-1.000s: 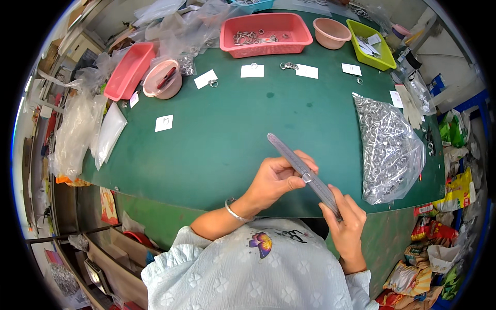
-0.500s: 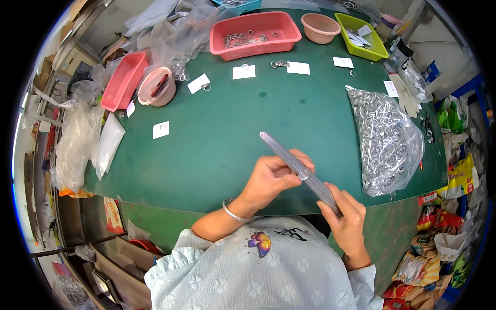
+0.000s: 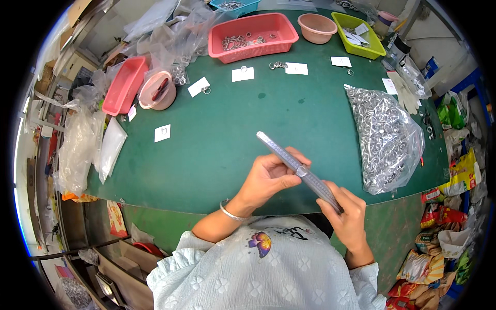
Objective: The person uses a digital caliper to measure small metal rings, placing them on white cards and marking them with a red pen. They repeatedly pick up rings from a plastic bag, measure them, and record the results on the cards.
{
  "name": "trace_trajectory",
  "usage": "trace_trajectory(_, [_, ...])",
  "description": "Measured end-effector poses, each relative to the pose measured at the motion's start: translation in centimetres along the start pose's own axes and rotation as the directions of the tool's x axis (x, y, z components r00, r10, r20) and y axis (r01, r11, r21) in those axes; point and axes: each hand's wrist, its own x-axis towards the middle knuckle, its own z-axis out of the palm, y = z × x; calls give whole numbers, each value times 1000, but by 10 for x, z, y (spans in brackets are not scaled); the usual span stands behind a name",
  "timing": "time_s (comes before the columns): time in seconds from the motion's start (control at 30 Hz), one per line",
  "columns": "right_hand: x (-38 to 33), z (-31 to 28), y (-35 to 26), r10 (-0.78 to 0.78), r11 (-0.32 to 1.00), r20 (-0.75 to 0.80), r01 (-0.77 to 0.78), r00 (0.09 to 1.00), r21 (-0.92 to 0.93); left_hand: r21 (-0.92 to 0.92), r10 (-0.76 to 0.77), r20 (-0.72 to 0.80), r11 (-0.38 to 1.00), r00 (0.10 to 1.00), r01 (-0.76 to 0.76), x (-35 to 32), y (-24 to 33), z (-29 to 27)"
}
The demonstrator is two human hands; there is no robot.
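A tapered grey ring mandrel (image 3: 281, 151) with fine markings slants in front of me, its thin tip pointing up and to the left. My right hand (image 3: 347, 213) grips its thick lower end. Partway along it sits a thin silver ring (image 3: 302, 171), encircling the rod. My left hand (image 3: 271, 178) is closed there, with the thumb at the ring and the fingers behind the mandrel, partly hidden. To the right lies a clear plastic bag (image 3: 385, 142) full of silver rings.
White cards (image 3: 243, 74) lie in an arc over the green table (image 3: 217, 139), some beside rings. Behind them stand a pink basket (image 3: 253, 54) with rings, a peach bowl (image 3: 316, 36) and a lime basket (image 3: 356, 49). A pink tray (image 3: 124, 85) and plastic bags (image 3: 111, 144) are at left.
Both hands keep their hold on the mandrel and ring. The mandrel's tip has shifted slightly left. The whole view has moved a little.
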Motion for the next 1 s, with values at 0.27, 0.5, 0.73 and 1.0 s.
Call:
trace_trajectory(0.27, [3, 0, 0, 3, 1000, 39, -4, 999, 11, -5, 55, -82, 998, 995, -56, -6, -3, 2])
trace_trajectory(0.5, [3, 0, 0, -19, 999, 17, 20, 1000, -34, 103, -2, -51, 995, 999, 7, -7, 7, 0])
trace_trajectory(0.73, [5, -1, 3, 17, 999, 87, -20, 996, 38, 79, 3, -116, 997, 993, 6, -9, 4, 6])
trace_trajectory(1.0, [5, -2, 11, 143, 970, 351, -201, 926, 135, 158, -16, -11, 987, 1000, 17, -11, 6, -3])
